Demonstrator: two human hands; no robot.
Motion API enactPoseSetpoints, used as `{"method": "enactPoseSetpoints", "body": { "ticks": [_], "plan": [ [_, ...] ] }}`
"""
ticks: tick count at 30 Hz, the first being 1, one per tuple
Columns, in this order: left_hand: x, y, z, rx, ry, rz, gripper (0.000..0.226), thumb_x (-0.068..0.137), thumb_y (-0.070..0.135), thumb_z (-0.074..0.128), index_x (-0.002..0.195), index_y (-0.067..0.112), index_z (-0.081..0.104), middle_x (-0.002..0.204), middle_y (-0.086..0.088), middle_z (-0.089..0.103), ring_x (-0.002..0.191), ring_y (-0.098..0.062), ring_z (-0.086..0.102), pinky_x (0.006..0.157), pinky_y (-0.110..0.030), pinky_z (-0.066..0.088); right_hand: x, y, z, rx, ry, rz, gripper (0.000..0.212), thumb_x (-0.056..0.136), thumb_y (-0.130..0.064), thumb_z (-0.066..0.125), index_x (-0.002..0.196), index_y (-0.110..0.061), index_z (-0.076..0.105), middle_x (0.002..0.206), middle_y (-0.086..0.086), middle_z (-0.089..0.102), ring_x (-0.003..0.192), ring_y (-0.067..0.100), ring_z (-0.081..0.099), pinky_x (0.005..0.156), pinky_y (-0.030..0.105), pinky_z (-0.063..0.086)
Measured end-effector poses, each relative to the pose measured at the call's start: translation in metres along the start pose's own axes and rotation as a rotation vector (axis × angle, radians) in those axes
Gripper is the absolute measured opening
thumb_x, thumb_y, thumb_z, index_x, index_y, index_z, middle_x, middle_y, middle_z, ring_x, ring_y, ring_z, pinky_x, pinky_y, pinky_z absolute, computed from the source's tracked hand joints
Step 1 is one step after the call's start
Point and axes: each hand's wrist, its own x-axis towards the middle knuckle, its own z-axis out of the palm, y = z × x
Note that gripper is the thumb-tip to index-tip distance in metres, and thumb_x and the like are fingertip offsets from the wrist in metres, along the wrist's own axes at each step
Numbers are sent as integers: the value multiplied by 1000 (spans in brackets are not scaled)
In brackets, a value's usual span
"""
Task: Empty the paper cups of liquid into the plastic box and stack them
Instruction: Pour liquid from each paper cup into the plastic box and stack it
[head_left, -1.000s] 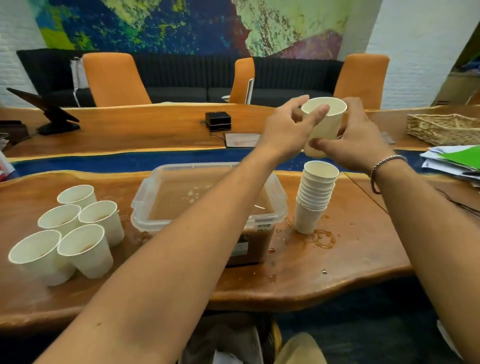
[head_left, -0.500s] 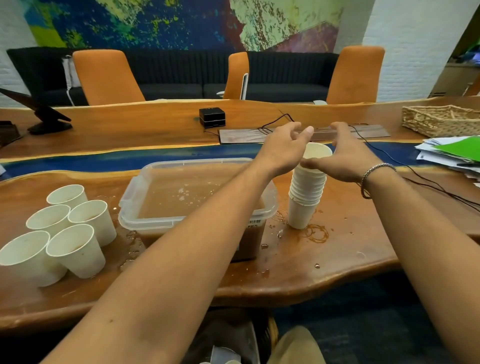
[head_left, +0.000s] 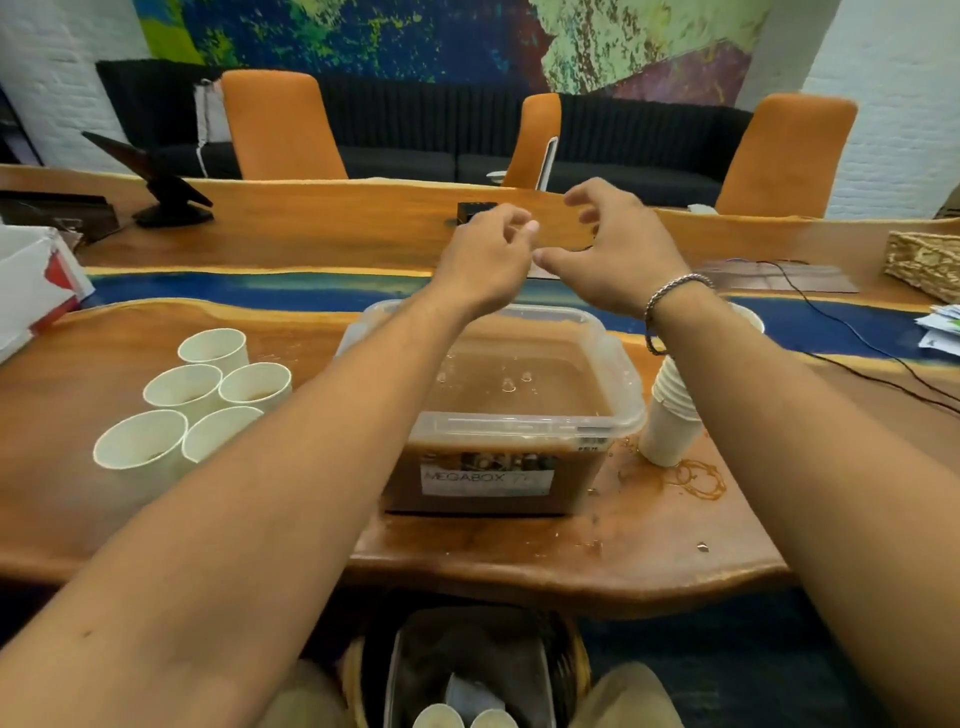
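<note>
Now left hand (head_left: 485, 262), right hand (head_left: 621, 260) empty over plastic box (head_left: 519, 423), fingers (head_left: 584, 191) loosely apart; cup stack (head_left: 670, 423) right of box.

Live-edge wooden bench (head_left: 62, 415) with blue resin strip, five paper cups (head_left: 182, 389) clustered left, plastic box (head_left: 519, 431) of brown liquid centre, cup stack (head_left: 670, 426) just right of it, brown spill rings (head_left: 696, 478) beside the stack, wicker basket (head_left: 924, 260) and papers (head_left: 940, 332) far right

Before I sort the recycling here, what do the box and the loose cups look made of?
Box: clear glossy plastic, apparently; brown liquid shows through its walls. Five loose cups: probably matte white paper, with thin rolled rims.
</note>
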Motion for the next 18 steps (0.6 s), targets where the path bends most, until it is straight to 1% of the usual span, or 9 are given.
{"method": "enactPoseSetpoints", "body": {
  "ticks": [2, 4, 7, 9, 10, 12, 15, 17, 18],
  "plan": [
    [0, -18, -28, -10, 17, -40, 28, 105, 30, 48, 123, 18, 65, 116, 0, 68, 102, -13, 61, 82, -25, 49, 5, -27, 24, 49, -53, -48, 47, 87, -34, 72, 129, -24, 54, 115, -5, 58, 108, 17, 57, 98, 45, 51],
    [-3, -35, -54, -54, -3, -94, 20, 103, 27, 53, 110, 19, 70, 104, 0, 71, 91, -12, 64, 75, -24, 50, 8, -51, 50, 101, -112, -75, 40, 85, -25, 71, 123, -25, 57, 106, -7, 58, 102, 18, 60, 93, 45, 54],
    [-11, -66, -95, 49, -11, -170, 16, 100, 21, 59, 102, 15, 74, 97, -2, 73, 86, -14, 64, 74, -31, 52, 13, -87, 90, 103, -192, -134, 42, 83, -22, 70, 124, -24, 57, 113, -3, 61, 106, 21, 60, 96, 45, 51],
    [-19, -87, -120, 162, -24, -227, 15, 94, 9, 63, 101, 13, 76, 96, -6, 73, 85, -17, 64, 75, -33, 54, 15, -106, 113, 78, -239, -165, 46, 82, -26, 72, 125, -23, 56, 119, -1, 61, 108, 22, 59, 97, 43, 50],
    [-24, -97, -131, 220, -52, -255, 17, 91, 3, 64, 96, 14, 77, 94, -6, 73, 85, -18, 65, 73, -33, 55, 15, -114, 123, 70, -268, -170, 47, 81, -28, 73, 125, -22, 57, 119, 0, 63, 107, 22, 60, 95, 41, 51],
    [-34, -120, -151, 342, -110, -322, 23, 88, 0, 65, 88, 19, 77, 91, -5, 73, 85, -19, 64, 69, -30, 50, 16, -130, 145, 51, -352, -185, 41, 80, -33, 76, 117, -20, 65, 111, 1, 67, 99, 22, 63, 88, 38, 55],
    [-45, -147, -163, 557, -209, -364, 29, 92, 2, 59, 96, 25, 77, 95, 2, 71, 87, -16, 59, 74, -30, 42, 17, -139, 169, -25, -471, -219, 27, 84, -28, 71, 108, -16, 72, 109, 4, 71, 96, 21, 66, 86, 40, 58],
    [-50, -161, -167, 652, -290, -362, 35, 93, 1, 55, 104, 25, 77, 96, 2, 69, 85, -16, 55, 76, -30, 41, 20, -143, 182, -77, -521, -228, 25, 86, -28, 69, 107, -16, 72, 111, 3, 71, 100, 22, 66, 87, 40, 58],
    [-52, -168, -169, 667, -327, -369, 36, 92, 0, 54, 106, 24, 77, 98, 2, 70, 86, -17, 55, 77, -31, 42, 21, -145, 187, -89, -540, -228, 25, 85, -32, 69, 105, -17, 72, 108, 2, 71, 97, 22, 66, 86, 40, 58]
  ]
}}
